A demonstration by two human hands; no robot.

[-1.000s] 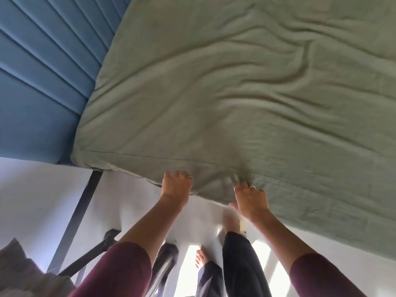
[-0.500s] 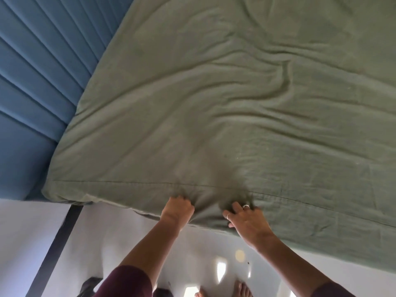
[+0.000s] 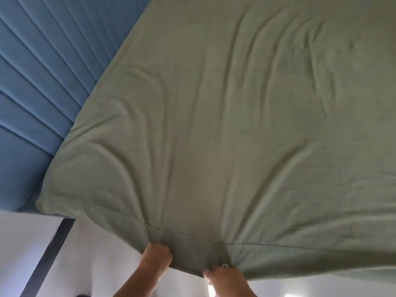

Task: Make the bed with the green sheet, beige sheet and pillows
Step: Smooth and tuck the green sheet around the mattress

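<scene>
At the near edge of the bed, both hands clench the hem of the green sheet: the left hand bunches it with curled fingers, the right hand (a ring shows) pinches it just beside. From each grip creases fan across the sheet toward the blue headboard.

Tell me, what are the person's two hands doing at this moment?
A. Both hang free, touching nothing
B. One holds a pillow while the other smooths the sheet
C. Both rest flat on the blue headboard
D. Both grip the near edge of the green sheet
D: the left hand and right hand both have fingers curled into the hem of the green sheet, with creases fanning out from them.
</scene>
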